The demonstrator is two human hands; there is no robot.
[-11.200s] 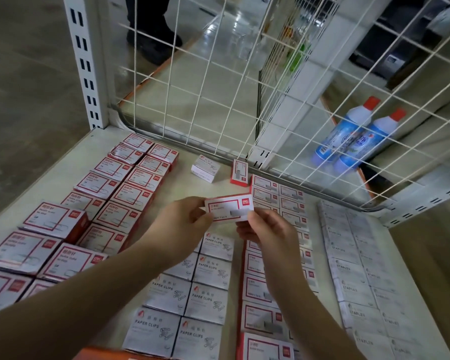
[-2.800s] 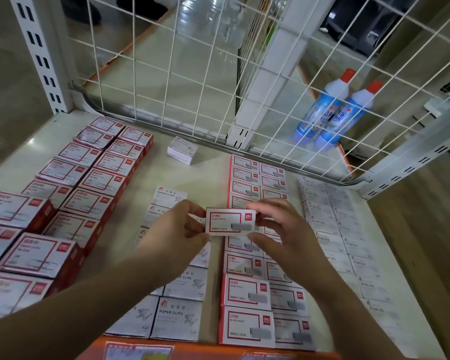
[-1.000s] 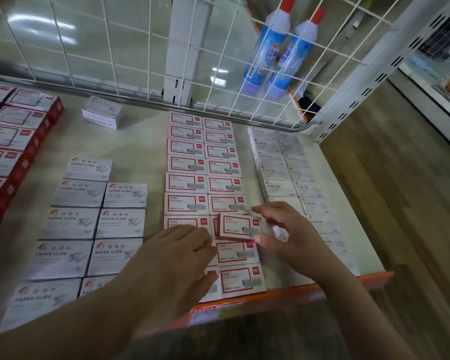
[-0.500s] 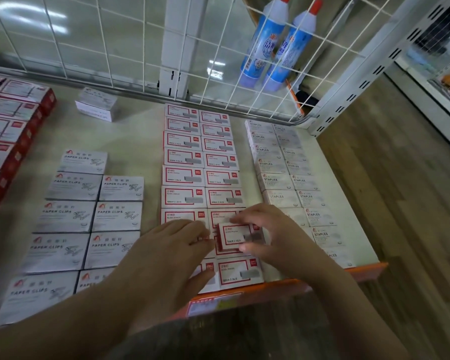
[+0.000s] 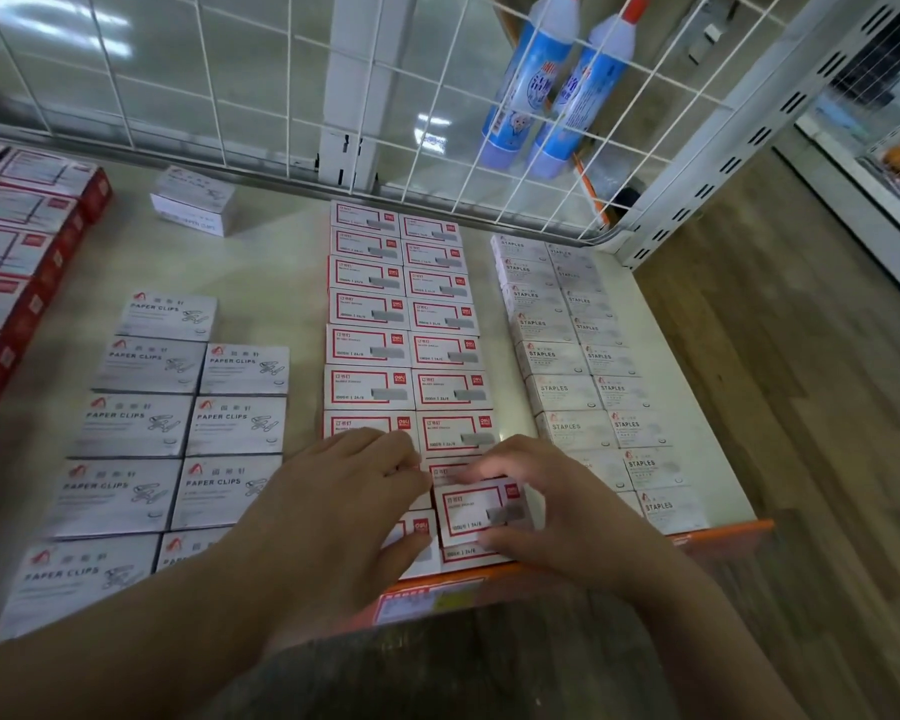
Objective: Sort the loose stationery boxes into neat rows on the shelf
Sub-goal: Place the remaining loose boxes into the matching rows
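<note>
Status: sorting well advanced, not complete.

Item in hand: red-bordered staple box (image 5: 481, 513), near the front of the shelf (image 5: 276, 272), on top of the right-hand column of the red-bordered block (image 5: 401, 324). Slightly askew, overlapping the boxes beneath; not yet flush with its row.

Right hand (image 5: 567, 517): pinching the staple box, fingers on its far edge, thumb at its near edge.

Left hand (image 5: 333, 517): flat and relaxed, fingers extended, resting on the left-hand column of the same block just beside the held box. Nothing grasped.

Done, judging by present layout:
- Red-bordered block: two straight columns from the wire back panel (image 5: 230, 70) to the front edge.
- White STAPLES boxes (image 5: 572, 356): two tidy columns at the right.
- Larger red boxes (image 5: 17, 241): in rows at the far left, partly out of view.

Remaining, judging by present layout:
- Held box: square up and seat.
- PAPER CLIPS boxes (image 5: 178, 418): two columns, uneven at the back, with one box alone in the rearmost row.
- Loose white box (image 5: 193, 200): alone near the back panel, well apart from any row; probably belongs with the PAPER CLIPS group.

Not part of the task: two blue bottles (image 5: 557, 90) behind the wire panel.
</note>
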